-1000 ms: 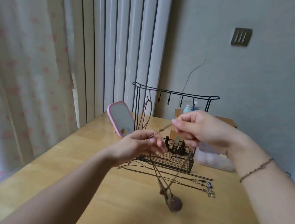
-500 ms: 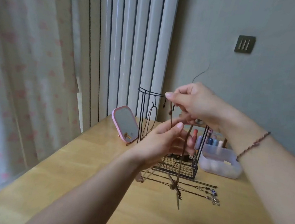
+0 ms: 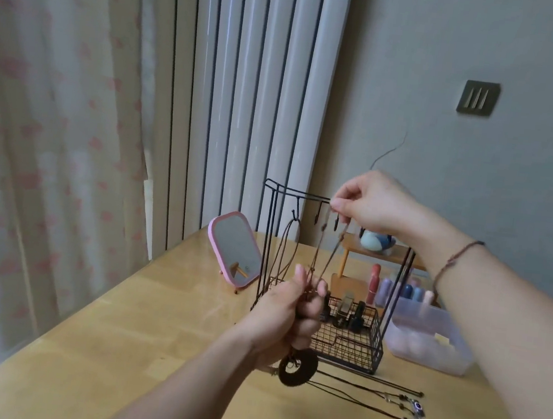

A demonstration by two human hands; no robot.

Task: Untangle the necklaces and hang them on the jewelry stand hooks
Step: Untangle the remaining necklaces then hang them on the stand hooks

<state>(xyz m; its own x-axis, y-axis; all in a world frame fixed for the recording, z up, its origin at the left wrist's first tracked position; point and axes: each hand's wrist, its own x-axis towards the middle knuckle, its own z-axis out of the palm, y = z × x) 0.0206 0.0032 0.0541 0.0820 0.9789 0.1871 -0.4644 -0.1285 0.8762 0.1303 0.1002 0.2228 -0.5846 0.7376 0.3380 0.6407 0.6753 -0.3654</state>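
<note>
The right hand (image 3: 377, 203) covers part of the stand (image 3: 266, 242)'s top rail, hiding whether the cord (image 3: 327, 249) sits on a hook. The left hand (image 3: 285, 317) hides the cord's lower run in front of the stand. Clasps (image 3: 418, 418) right of the stand are too small to read.

A pink-framed mirror (image 3: 233, 254) leans on the wooden table (image 3: 156, 343) left of the left hand, a clear plastic box (image 3: 432, 340) sits below the right forearm, a curtain (image 3: 44, 148) hangs far left, and a wall switch (image 3: 478, 97) sits above the right hand.
</note>
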